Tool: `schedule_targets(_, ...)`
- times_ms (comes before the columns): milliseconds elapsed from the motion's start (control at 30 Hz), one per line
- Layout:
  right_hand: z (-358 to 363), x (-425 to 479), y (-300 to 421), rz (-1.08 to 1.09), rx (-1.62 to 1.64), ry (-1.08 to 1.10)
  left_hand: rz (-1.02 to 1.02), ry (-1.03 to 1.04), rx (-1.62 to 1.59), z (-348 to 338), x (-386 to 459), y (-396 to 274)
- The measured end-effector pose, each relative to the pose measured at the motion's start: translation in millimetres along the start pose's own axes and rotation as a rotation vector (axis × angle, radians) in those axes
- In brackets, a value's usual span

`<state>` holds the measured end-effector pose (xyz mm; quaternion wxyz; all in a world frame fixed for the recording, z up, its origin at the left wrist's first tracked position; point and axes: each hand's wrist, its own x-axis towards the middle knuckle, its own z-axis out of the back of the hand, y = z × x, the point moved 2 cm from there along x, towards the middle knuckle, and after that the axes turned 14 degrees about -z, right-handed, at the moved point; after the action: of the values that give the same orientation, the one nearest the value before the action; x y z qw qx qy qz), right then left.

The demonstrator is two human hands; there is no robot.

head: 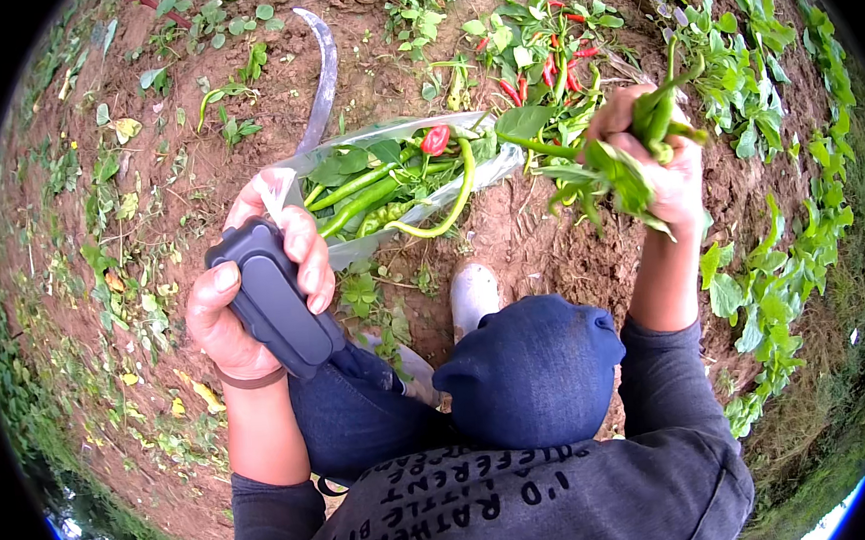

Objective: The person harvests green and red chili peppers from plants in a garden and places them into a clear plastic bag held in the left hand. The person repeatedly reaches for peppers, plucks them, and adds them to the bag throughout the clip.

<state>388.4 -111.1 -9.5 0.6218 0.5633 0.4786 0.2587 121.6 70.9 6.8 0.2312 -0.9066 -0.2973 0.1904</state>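
My left hand (305, 252) pinches the rim of a clear plastic bag (504, 165) lying open on the soil. A dark, rounded device (276, 292) covers its palm; whether it is strapped on or held, I cannot tell. Inside the bag are long green chili peppers (360, 203), leaves and a wrinkled red pepper (435, 140). One pale green chili (465, 192) curves over the bag's near edge. Raised right of the bag, my right hand (674, 178) grips a bunch of green chili peppers (654, 120) with leaves hanging below.
A curved sickle blade (322, 74) lies beyond the bag, its lower end hidden. Red chilies (550, 70) lie among cut leafy stems at the far right. Leafy plants (769, 299) line the right side. A pale boot (473, 293) stands before my denim-covered knee (538, 375).
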Motion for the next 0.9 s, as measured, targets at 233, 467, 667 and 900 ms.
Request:
schedule_targets(233, -123, 87, -38, 0.434, -0.578, 0.535, 0.081, 0.018, 0.149, -5, -9, -1)
schedule_targets(467, -170, 124, -80, 0.342, -0.863, 0.286, 0.046, 0.001, 0.161, -2, -14, -6)
schedule_targets(667, -221, 80, -111, 0.218, -1.125, 0.291, -0.036, -0.063, 0.110, 2, -7, -2)
schedule_targets(900, -144, 97, -84, 0.099, -0.574, 0.631, -0.005, -0.114, -0.053, 7, -5, 2)
